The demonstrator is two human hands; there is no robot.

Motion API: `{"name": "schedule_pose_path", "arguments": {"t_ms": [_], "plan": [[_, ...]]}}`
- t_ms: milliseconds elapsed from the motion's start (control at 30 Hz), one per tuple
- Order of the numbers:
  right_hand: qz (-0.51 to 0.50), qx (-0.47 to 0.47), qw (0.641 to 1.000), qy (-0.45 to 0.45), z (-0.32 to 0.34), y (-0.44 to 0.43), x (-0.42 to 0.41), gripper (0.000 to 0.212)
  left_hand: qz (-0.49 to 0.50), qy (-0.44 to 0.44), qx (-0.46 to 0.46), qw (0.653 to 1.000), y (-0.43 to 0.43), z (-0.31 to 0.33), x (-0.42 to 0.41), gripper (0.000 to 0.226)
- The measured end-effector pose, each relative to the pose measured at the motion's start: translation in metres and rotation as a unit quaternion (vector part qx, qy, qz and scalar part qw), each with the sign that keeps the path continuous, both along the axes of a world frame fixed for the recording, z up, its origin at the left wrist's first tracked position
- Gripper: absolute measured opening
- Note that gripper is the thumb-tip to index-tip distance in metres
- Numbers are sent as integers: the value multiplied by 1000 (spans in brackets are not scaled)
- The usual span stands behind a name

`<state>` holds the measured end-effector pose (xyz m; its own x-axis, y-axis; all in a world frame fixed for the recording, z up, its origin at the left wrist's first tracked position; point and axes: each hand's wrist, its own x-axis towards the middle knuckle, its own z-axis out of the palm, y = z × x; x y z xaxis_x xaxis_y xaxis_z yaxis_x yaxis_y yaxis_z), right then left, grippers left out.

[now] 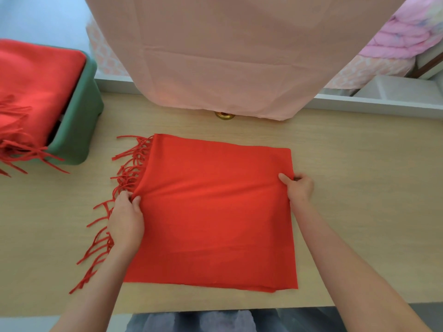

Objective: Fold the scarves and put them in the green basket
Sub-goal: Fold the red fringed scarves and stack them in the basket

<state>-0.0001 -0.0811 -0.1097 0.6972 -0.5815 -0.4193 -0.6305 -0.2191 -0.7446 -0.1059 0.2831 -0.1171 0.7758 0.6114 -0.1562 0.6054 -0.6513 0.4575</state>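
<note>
A red scarf point(213, 212) lies folded into a rough square on the wooden table, its fringe trailing off the left side. My left hand point(125, 216) pinches the scarf's left edge by the fringe, bunching the cloth there. My right hand point(298, 189) grips the right edge near the far corner. The green basket point(79, 130) stands at the far left of the table. It holds another folded red scarf point(33, 85), whose fringe hangs over the basket's near rim.
A pink cloth point(227, 56) hangs down over the table's far edge, with a small brass object point(224, 115) under its hem. Pink bedding point(402, 41) lies beyond at the right. The light wooden table point(371, 188) stretches to the right.
</note>
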Motion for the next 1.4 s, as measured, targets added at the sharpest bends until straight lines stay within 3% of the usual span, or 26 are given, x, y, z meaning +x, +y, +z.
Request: {"name": "schedule_pose_path", "arguments": {"t_ms": [200,400,600,833,967,1133,1267,1400], "plan": [[33,8,999,-14,-2,3,24,43,-31,-14,23,999,1,2,11,28],[48,15,999,-7,-5,11,66,25,-21,-30,1,999,0,5,69,39],[43,-54,997,-31,-18,17,73,21,13,-40,-20,999,0,2,121,26],[29,-89,993,-66,-7,21,63,26,-10,-47,34,998,3,-6,125,24],[76,-45,996,-26,11,19,27,44,-22,-76,-20,997,8,-2,114,30],[131,42,986,89,2,-4,-77,35,-31,-55,-89,994,13,12,49,37],[126,117,972,157,11,-10,-155,12,-25,16,-123,992,12,13,-27,44],[93,176,966,164,17,-18,-199,20,-5,45,-142,989,17,5,-76,37]]}}
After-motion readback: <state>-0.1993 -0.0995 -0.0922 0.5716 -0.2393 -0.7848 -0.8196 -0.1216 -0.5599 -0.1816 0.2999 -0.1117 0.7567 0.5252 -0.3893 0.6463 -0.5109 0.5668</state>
